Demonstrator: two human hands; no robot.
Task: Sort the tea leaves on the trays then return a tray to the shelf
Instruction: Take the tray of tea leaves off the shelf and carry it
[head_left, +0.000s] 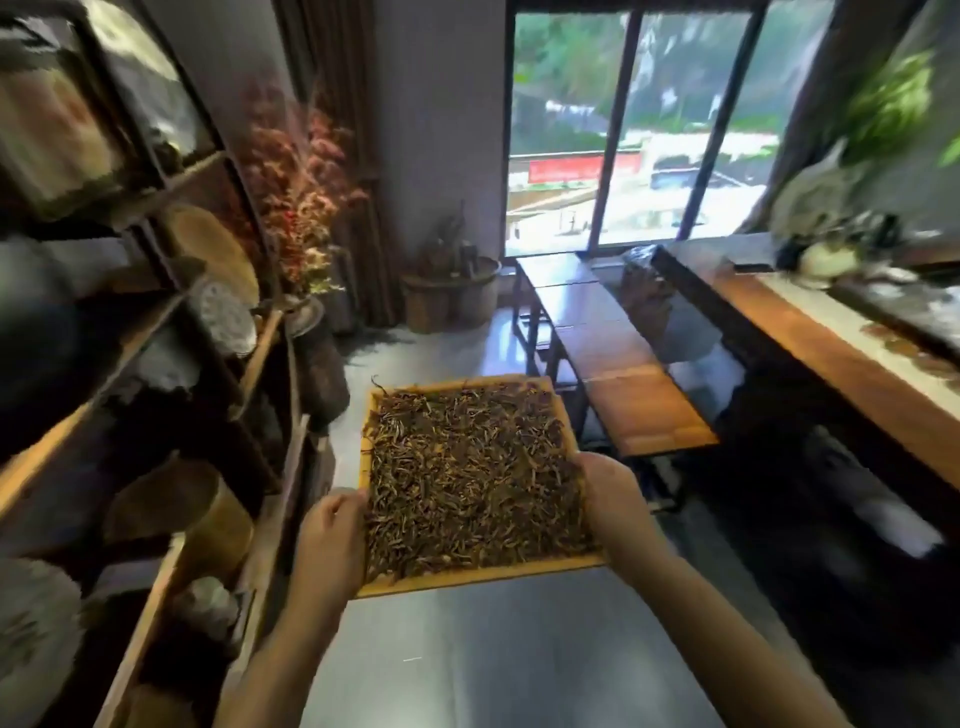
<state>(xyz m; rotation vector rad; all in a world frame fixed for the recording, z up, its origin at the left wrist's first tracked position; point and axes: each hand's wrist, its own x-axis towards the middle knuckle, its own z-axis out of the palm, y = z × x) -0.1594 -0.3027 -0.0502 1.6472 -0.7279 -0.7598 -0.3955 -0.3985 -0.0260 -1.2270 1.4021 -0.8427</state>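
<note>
A square wooden tray (480, 576) is held level in the air above the grey floor, in the middle of the head view. Dark brown tea leaves (467, 473) cover its whole inside. My left hand (332, 540) grips the tray's left edge near the front corner. My right hand (613, 499) grips the right edge, with the thumb over the rim. The wooden shelf (156, 364) stands close on the left, its boards holding round cakes, jars and baskets.
A row of dark wooden benches (613, 358) runs from the window toward the tray's right side. A long wooden tea table (831, 343) stands further right. A wooden bucket (452, 301) and dried red branches (301, 197) stand by the far wall.
</note>
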